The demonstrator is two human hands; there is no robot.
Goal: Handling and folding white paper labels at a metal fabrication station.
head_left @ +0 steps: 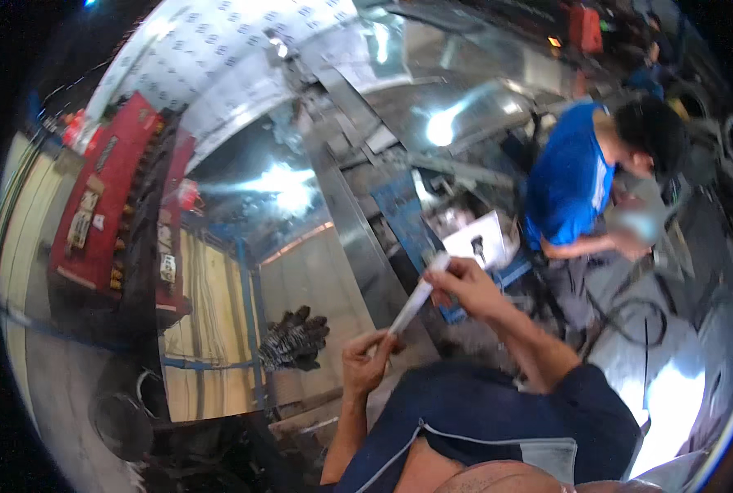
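Observation:
A slim white strip or tube [413, 306] runs slantwise between my two hands; its exact kind is not clear. My left hand [366, 360] pinches its lower end between thumb and fingers. Around the upper end, the fingers of my right hand [471, 289] are closed. To the left of my left hand, a dark grey knitted work glove [295, 338] with blackened fingertips lies on a flat sheet surface [313, 275].
A red rack [107, 197] stands at the left. Beyond my right hand is a white box-like object [477, 238] on a blue frame. A co-worker in a blue shirt [570, 177] bends over at the right. Long metal bars [354, 234] cross the middle.

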